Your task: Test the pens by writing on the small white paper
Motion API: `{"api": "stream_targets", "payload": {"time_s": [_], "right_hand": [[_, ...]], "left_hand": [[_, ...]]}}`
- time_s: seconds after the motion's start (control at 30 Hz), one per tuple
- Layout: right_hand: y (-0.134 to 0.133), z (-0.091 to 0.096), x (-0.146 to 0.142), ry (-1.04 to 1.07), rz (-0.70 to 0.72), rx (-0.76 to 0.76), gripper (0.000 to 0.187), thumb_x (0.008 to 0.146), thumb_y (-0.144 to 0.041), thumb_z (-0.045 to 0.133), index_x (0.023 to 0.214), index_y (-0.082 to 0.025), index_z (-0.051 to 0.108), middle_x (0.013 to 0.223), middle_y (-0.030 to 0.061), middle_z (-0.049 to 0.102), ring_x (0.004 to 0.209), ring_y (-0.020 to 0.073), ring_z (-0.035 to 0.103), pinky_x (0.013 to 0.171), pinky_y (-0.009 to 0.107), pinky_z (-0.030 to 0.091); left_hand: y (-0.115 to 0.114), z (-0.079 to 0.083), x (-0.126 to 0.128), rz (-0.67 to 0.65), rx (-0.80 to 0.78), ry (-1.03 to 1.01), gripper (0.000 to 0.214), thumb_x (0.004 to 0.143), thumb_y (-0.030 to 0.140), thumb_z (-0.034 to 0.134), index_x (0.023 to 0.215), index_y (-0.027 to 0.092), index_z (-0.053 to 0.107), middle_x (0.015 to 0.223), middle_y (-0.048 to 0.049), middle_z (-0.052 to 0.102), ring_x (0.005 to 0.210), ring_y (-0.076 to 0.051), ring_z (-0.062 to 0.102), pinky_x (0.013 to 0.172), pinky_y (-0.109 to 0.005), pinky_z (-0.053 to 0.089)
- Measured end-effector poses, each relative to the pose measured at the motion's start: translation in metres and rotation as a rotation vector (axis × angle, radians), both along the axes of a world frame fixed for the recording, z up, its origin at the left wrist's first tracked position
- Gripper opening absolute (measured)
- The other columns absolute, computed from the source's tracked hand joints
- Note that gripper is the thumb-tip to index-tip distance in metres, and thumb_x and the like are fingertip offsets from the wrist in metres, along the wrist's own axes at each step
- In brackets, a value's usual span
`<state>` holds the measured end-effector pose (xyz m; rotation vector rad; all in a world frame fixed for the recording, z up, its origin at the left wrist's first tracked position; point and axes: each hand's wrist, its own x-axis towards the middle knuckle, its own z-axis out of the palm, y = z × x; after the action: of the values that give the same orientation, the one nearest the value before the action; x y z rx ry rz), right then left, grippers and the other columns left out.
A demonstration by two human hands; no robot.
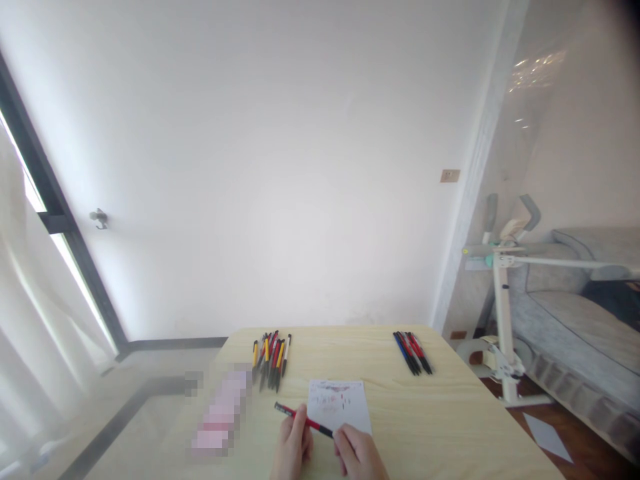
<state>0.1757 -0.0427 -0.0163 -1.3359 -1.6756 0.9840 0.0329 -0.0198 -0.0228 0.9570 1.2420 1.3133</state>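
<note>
A red and black pen (313, 425) lies slantwise between my two hands, above the near edge of a white sheet of paper. My left hand (294, 440) is closed around its middle, thumb on top. At the black end on the right, the fingers of my right hand (356, 450) are pinched together on the pen. The paper (363, 407) bears reddish scribbles and a few short dark and red strokes. Whatever lies under my palms is hidden.
Several yellow, red and white pens (273, 360) lie in a pile at the table's back left. Blue and red pens (413, 353) sit at the back right. A blurred pink patch (220, 413) shows at the table's (430, 427) left edge. An exercise bike (505, 320) stands right.
</note>
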Motion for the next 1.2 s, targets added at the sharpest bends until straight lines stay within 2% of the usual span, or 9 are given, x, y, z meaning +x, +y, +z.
{"api": "stream_targets", "payload": {"time_s": [0.27, 0.73, 1.2], "right_hand": [[-0.0004, -0.0008, 0.0019, -0.017, 0.005, 0.012, 0.053, 0.082, -0.062, 0.024, 0.059, -0.019, 0.045, 0.043, -0.0044, 0.04, 0.044, 0.0113, 0.043, 0.049, 0.021, 0.035], [-0.0014, 0.0035, 0.0035, -0.037, 0.009, 0.045, 0.054, 0.083, -0.06, 0.026, 0.058, -0.018, 0.049, 0.044, -0.0033, 0.044, 0.045, 0.0111, 0.045, 0.049, 0.02, 0.035], [-0.002, 0.0026, 0.0052, -0.029, 0.02, 0.048, 0.054, 0.083, -0.06, 0.028, 0.06, -0.017, 0.052, 0.043, -0.003, 0.045, 0.045, 0.011, 0.045, 0.049, 0.02, 0.036]], "left_hand": [[-0.0009, 0.0036, 0.0011, -0.007, 0.014, 0.017, 0.055, 0.061, 0.071, 0.047, 0.042, 0.023, 0.03, 0.035, 0.0089, 0.026, 0.032, -0.007, 0.03, 0.035, -0.023, 0.024], [0.0015, -0.0022, -0.0012, -0.018, 0.054, 0.11, 0.053, 0.064, 0.07, 0.046, 0.044, 0.022, 0.033, 0.033, 0.0085, 0.028, 0.032, -0.008, 0.031, 0.036, -0.022, 0.025], [-0.0011, 0.0034, -0.0006, -0.018, 0.049, 0.115, 0.054, 0.064, 0.071, 0.044, 0.041, 0.023, 0.034, 0.033, 0.0072, 0.029, 0.033, -0.008, 0.03, 0.035, -0.023, 0.026]]}}
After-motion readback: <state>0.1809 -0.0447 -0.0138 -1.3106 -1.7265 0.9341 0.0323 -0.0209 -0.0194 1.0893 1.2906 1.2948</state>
